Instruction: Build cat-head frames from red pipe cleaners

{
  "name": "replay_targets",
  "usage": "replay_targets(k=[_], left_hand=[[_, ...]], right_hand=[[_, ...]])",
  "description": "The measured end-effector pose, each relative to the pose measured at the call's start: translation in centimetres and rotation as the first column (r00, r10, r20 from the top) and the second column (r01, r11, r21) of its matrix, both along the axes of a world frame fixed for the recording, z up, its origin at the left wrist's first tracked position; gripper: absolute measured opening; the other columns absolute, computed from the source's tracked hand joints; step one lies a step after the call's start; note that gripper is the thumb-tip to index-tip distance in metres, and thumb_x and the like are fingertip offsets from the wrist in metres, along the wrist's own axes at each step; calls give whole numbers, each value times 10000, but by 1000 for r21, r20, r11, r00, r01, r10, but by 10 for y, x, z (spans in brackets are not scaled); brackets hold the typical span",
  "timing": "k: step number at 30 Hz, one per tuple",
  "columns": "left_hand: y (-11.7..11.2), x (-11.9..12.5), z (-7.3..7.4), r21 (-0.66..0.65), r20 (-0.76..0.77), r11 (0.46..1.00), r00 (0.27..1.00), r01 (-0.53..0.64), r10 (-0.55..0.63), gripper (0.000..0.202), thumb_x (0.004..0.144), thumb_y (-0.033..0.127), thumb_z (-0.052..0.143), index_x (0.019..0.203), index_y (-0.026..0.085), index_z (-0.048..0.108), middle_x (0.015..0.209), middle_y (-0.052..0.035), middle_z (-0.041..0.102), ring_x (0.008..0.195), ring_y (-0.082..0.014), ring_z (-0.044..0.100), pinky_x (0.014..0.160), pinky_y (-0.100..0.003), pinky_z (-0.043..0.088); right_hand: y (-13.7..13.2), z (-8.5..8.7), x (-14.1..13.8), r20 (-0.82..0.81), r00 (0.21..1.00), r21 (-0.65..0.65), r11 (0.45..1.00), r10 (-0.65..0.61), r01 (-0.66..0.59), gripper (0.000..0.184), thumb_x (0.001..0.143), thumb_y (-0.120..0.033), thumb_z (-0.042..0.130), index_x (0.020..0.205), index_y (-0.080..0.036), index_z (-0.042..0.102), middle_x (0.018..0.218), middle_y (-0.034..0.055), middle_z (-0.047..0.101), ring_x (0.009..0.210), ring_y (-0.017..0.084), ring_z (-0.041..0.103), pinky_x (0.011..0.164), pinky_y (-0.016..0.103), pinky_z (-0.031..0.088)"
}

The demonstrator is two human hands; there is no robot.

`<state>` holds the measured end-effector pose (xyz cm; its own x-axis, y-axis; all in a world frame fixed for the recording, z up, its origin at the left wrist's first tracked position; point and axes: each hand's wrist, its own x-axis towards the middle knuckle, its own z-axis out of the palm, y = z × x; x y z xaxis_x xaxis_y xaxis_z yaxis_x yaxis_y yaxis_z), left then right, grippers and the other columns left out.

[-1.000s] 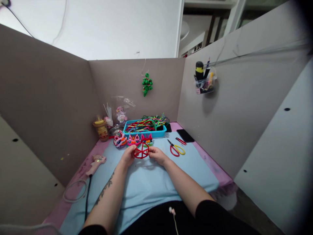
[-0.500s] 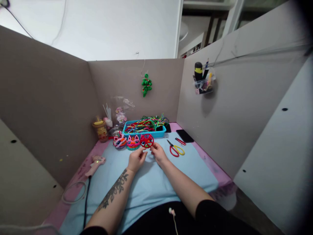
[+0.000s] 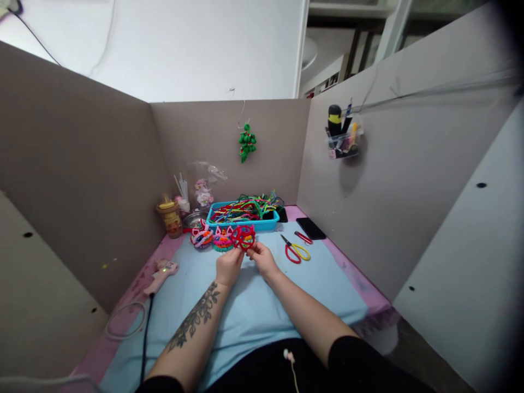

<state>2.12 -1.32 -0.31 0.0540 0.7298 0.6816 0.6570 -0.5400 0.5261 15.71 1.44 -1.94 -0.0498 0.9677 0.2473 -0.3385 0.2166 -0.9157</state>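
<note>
A red pipe-cleaner ring with spokes (image 3: 243,237) is held upright over the light blue mat (image 3: 245,305). My left hand (image 3: 228,266) and my right hand (image 3: 261,258) both pinch its lower edge, fingers closed on it. Just behind it lie two finished pipe-cleaner animal faces (image 3: 202,237) (image 3: 222,240). A blue tray of coloured pipe cleaners (image 3: 243,212) stands further back.
Red and yellow scissors (image 3: 295,250) and a black phone (image 3: 311,227) lie to the right. A pink glue gun (image 3: 159,274) with its cable sits at the left. A jar (image 3: 168,216) stands in the back left corner. Brown partition walls enclose the desk.
The red ring went from lying flat between my hands to being lifted and held upright further back. My left forearm has turned, showing its tattoo.
</note>
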Motion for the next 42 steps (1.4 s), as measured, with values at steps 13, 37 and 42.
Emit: replay_targets(k=[13, 37, 42], left_hand=[[-1, 0, 3, -101, 129, 992, 989, 79, -65, 95, 776, 271, 617, 794, 255, 709, 727, -63, 679, 687, -192, 583, 661, -248, 374], [-5, -1, 6, -163, 130, 981, 988, 102, -81, 113, 786, 259, 590, 719, 246, 681, 656, -46, 640, 642, -176, 566, 639, -244, 357], [-6, 2, 6, -166, 101, 977, 988, 133, -118, 125, 803, 285, 575, 824, 252, 694, 745, -62, 672, 678, -184, 579, 670, -258, 369]], right_hand=[[-1, 2, 3, 80, 997, 59, 998, -24, 19, 235, 642, -385, 706, 714, -193, 592, 591, -17, 581, 576, 131, 507, 580, 260, 398], [3, -5, 4, 160, 986, 104, 994, -48, 32, 180, 658, -363, 661, 666, -197, 592, 572, -29, 530, 566, 129, 457, 574, 262, 380], [4, -7, 6, 182, 980, 132, 990, -77, 53, 161, 686, -348, 641, 693, -195, 591, 611, -22, 548, 580, 129, 469, 580, 257, 383]])
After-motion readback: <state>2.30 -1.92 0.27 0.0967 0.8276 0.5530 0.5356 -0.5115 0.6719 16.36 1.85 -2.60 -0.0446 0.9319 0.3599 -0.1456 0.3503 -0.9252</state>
